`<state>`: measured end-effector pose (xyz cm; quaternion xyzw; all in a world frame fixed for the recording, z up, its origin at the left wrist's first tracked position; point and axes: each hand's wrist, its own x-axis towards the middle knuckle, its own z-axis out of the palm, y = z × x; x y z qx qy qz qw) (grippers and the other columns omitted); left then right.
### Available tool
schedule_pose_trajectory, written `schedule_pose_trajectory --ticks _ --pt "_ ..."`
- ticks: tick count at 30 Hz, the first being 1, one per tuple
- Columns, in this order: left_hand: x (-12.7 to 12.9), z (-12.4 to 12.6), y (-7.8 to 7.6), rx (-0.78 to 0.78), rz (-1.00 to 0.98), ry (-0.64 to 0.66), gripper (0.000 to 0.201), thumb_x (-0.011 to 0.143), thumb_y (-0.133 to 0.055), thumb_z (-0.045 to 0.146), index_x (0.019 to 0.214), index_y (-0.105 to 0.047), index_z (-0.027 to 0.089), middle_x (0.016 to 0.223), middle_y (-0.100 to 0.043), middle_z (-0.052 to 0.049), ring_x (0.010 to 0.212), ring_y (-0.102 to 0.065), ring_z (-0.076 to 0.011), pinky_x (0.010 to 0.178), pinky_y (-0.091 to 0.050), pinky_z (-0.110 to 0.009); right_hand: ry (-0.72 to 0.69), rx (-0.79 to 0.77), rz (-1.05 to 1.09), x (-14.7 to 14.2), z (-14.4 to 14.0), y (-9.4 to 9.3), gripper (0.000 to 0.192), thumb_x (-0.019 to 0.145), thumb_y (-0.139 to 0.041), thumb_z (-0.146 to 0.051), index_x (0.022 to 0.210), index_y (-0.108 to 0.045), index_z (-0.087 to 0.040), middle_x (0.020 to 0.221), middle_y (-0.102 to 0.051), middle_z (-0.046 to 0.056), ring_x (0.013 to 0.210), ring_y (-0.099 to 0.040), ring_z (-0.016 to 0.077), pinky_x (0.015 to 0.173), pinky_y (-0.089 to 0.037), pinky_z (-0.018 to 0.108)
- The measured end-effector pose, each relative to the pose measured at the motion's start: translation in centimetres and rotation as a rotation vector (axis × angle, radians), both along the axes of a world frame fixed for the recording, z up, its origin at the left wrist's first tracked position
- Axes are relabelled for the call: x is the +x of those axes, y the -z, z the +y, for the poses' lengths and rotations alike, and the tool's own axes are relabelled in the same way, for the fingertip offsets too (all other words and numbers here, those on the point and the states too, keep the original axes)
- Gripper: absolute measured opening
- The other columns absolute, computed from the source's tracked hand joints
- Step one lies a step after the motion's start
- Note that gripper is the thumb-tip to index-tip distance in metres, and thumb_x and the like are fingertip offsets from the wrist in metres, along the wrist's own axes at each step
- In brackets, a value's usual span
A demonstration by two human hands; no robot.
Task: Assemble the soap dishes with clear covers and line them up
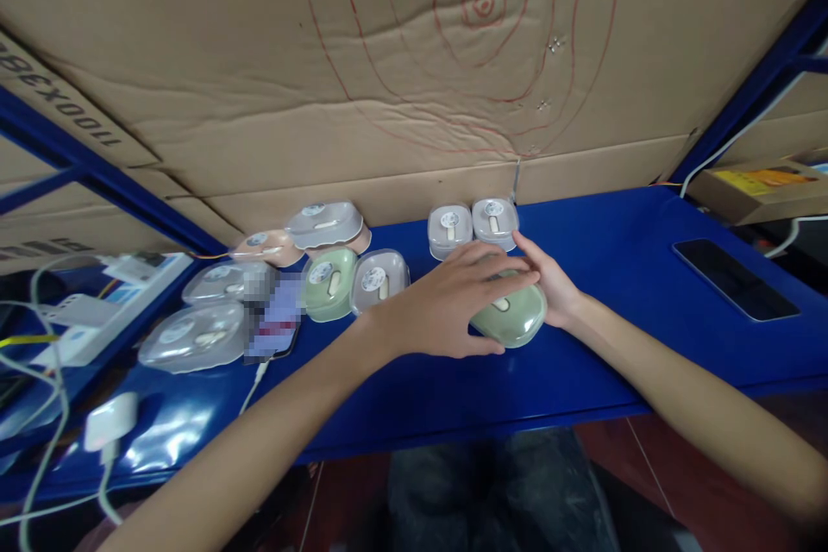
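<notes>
A green lidded container (514,317) lies on the blue table (621,336) in front of me. My left hand (446,306) rests flat across its top and left side, fingers spread. My right hand (549,285) holds it from the right and behind. Just beyond stand two grey lidded containers (449,230) (495,221) side by side against the cardboard.
More containers sit at the left: green (329,283), grey (379,279), pink (265,247) and several clear ones (194,336). A phone (275,323) lies among them, with a white charger (109,423) and cables. A black phone (734,279) lies at the right. Cardboard (388,86) walls the back.
</notes>
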<state>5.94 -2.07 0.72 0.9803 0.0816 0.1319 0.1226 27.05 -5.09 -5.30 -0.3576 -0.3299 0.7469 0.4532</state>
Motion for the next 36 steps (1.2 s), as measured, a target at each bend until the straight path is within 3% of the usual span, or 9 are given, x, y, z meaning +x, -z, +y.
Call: schedule_pose_trajectory --ticks 4,7,13,17,21,24,27,32,36 --pt "0.2 -0.3 0.1 0.044 0.019 0.021 0.104 0.082 -0.097 0.039 0.172 -0.047 0.022 0.172 -0.056 -0.015 0.164 -0.043 -0.0408 0.143 -0.020 -0.062 0.004 -0.015 -0.002 0.0 0.1 0.1 0.064 0.086 -0.074 -0.082 0.109 -0.081 -0.023 0.072 -0.076 0.005 0.083 -0.080 0.0291 0.085 -0.065 0.044" --pt "0.3 -0.3 0.5 0.050 0.023 0.016 0.109 0.085 -0.096 0.037 0.176 -0.040 0.024 0.174 -0.053 -0.014 0.168 -0.038 -0.0402 0.144 -0.016 -0.063 0.044 -0.034 -0.042 0.1 0.3 0.5 0.063 0.088 -0.072 -0.081 0.110 -0.081 -0.023 0.074 -0.077 0.005 0.081 -0.079 0.0283 0.083 -0.064 0.043" --pt "-0.9 -0.4 1.4 0.057 0.047 -0.053 0.106 0.098 -0.082 0.028 0.182 -0.018 0.042 0.190 -0.023 -0.004 0.178 -0.005 -0.0374 0.142 -0.009 -0.073 0.140 -0.022 -0.035 -0.4 0.2 0.5 0.062 0.091 -0.069 -0.077 0.122 -0.081 -0.025 0.100 -0.086 0.008 0.098 -0.081 0.0298 0.090 -0.064 0.043" --pt "-1.6 -0.9 0.9 0.048 0.019 -0.086 0.095 0.102 -0.075 0.024 0.178 -0.025 0.051 0.190 -0.018 0.001 0.178 -0.003 -0.0395 0.139 -0.013 -0.079 0.178 0.081 -0.047 -1.1 -0.2 0.0 0.063 0.093 -0.067 -0.078 0.129 -0.080 -0.028 0.109 -0.086 0.008 0.109 -0.080 0.0312 0.097 -0.063 0.044" --pt "-1.9 -1.6 0.0 0.069 -0.033 -0.114 0.094 0.096 -0.068 0.009 0.174 -0.038 0.052 0.187 -0.028 0.005 0.177 0.004 -0.0397 0.137 -0.009 -0.084 0.177 0.141 -0.080 -1.2 -0.2 -0.2 0.065 0.093 -0.067 -0.080 0.129 -0.080 -0.028 0.113 -0.085 0.009 0.117 -0.078 0.0324 0.103 -0.062 0.045" --pt "-2.1 -1.7 -0.2 0.002 -0.072 -0.110 0.095 0.090 -0.066 0.006 0.171 -0.045 0.051 0.185 -0.034 0.006 0.178 -0.002 -0.0402 0.137 -0.016 -0.084 0.167 0.163 -0.084 -1.1 -0.1 0.1 0.062 0.092 -0.072 -0.077 0.130 -0.079 -0.028 0.114 -0.085 0.008 0.118 -0.078 0.0319 0.102 -0.063 0.045" --pt "-2.2 -1.6 0.4 -0.078 -0.131 -0.106 0.087 0.092 -0.064 0.008 0.169 -0.052 0.046 0.184 -0.037 0.005 0.178 -0.005 -0.0381 0.139 -0.023 -0.078 0.203 0.151 -0.101 -1.2 -0.1 0.4 0.057 0.091 -0.077 -0.072 0.127 -0.079 -0.028 0.112 -0.085 0.008 0.117 -0.078 0.0315 0.100 -0.064 0.044" --pt "-2.2 -1.4 2.0 -0.146 -0.286 -0.128 0.059 0.102 -0.067 0.023 0.159 -0.064 0.038 0.182 -0.042 0.001 0.179 -0.008 -0.0361 0.141 -0.021 -0.073 0.280 0.094 -0.082 -1.8 -0.3 0.4 0.049 0.089 -0.082 -0.064 0.120 -0.079 -0.025 0.114 -0.085 0.008 0.119 -0.078 0.0312 0.101 -0.064 0.043" --pt "-1.8 -1.1 3.4 -0.241 -0.483 -0.286 0.052 0.109 -0.065 0.045 0.160 -0.059 0.036 0.181 -0.044 -0.004 0.175 -0.026 -0.0355 0.142 -0.025 -0.067 0.332 0.112 -0.102 -1.9 -0.2 0.0 0.051 0.088 -0.081 -0.066 0.120 -0.078 -0.027 0.114 -0.085 0.007 0.124 -0.076 0.0328 0.106 -0.062 0.047"
